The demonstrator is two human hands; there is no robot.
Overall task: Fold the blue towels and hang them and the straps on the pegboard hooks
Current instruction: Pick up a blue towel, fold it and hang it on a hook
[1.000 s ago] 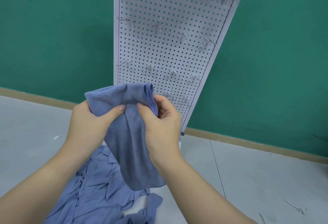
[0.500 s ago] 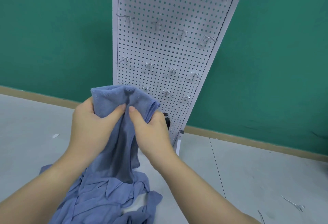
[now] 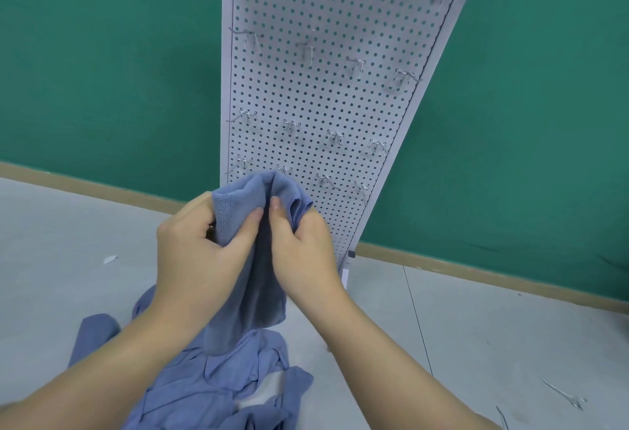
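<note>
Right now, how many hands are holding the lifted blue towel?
2. The left hand grips the towel's left side; the right hand pinches its right side. Both are in plain view.

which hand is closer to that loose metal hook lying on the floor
Right. The right hand grips the towel left of and above the loose hook; the left hand is farther left.

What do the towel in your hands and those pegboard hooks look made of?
Towel: soft blue cloth, likely microfibre or terry; matte, drapes limply, with a ribbed woven band at its edge. Hooks: thin bare metal wire, silvery and shiny. Pegboard: white, smooth, perforated; painted metal or board, can't tell.
</note>
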